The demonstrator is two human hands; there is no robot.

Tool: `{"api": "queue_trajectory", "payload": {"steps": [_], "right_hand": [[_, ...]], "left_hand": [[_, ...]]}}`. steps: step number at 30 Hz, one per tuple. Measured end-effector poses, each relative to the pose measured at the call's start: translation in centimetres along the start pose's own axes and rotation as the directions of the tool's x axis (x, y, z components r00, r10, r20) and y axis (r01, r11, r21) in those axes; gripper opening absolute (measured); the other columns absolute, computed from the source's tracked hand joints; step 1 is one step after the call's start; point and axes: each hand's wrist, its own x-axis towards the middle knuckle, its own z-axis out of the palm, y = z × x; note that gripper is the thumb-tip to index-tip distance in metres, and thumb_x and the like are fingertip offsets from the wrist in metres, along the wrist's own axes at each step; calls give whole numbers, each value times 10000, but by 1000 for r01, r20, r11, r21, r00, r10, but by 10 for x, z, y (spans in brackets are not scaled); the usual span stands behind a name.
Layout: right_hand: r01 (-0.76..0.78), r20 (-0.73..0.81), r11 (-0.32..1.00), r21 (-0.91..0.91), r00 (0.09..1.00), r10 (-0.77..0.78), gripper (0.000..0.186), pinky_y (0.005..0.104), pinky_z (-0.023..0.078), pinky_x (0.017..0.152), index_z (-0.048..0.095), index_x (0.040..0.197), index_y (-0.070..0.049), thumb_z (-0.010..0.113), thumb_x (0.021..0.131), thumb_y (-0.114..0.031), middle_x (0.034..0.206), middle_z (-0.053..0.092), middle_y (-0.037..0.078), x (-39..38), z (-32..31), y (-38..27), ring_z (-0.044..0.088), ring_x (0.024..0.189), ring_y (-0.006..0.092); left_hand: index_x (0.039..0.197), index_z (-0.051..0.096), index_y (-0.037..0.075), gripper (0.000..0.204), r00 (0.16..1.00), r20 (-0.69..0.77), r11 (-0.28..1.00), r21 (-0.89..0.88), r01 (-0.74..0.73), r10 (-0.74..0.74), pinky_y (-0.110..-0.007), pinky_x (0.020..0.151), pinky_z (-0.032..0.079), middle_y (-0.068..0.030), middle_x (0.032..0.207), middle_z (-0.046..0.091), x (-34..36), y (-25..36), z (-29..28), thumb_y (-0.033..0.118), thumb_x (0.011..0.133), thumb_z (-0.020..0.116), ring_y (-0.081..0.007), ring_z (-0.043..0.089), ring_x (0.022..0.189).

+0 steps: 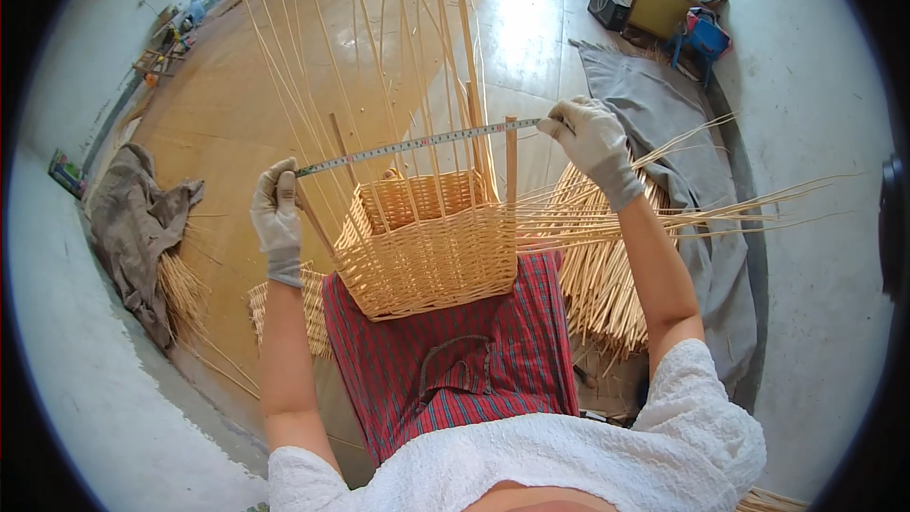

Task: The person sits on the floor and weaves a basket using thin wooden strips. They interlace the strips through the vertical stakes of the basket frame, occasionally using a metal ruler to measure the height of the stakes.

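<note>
A half-woven pale wicker basket point(427, 256), with corner stakes point(511, 161) and long upright canes point(403, 57), rests on red striped cloth point(379, 351) over my lap. A tape measure point(398, 146) stretches above it across the stake tops, rising slightly toward the right. My left hand point(278, 218), in a pale glove, pinches the tape's left end at the top of the left front stake. My right hand point(592, 147), gloved likewise, grips the other end, just right of the right front stake. Several loose canes stick out sideways from the basket's right side.
Cane bundles point(602, 294) and a grey sheet point(706, 284) lie at the right, a brown sack point(137, 209) with canes at the left. A woven piece point(313, 313) is beside the cloth. A blue stool point(699, 36) and clutter stand at the back right, against the wall.
</note>
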Motion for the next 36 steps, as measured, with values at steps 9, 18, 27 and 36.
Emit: {"api": "queue_trajectory", "payload": {"steps": [9,18,27,36], "right_hand": [[-573,658,376,728,739,-148,385,364,557,958,674,1064,22,506,1104,-322,1031,743,130,-123,14,-39,706,1007,220],[-669,622,399,627,739,259,207,316,524,980,723,1087,-42,605,1048,-208,999,734,56,-298,66,-75,696,1057,150],[-207,187,-60,976,673,716,256,253,561,836,666,1128,59,552,1094,-167,993,721,92,-278,32,-68,689,919,145],[-334,251,194,922,901,353,327,297,557,848,682,1114,27,586,1082,-284,968,713,68,-173,44,-84,674,919,131]], "left_hand": [[1236,630,77,327,918,316,959,74,-274,238,-395,955,486,-70,1134,620,-125,67,107,296,998,679,-205,606,1066],[1529,467,279,831,586,795,788,461,-408,-161,-468,899,518,-119,1161,687,-97,62,212,509,804,801,-308,684,1076],[1374,603,168,651,847,500,963,264,49,-180,-344,750,536,-66,953,715,-36,64,127,320,806,881,-177,664,854],[1328,570,64,519,967,254,986,-147,75,-36,-283,724,468,-17,963,573,-22,86,-11,419,982,723,-139,524,830]]}}
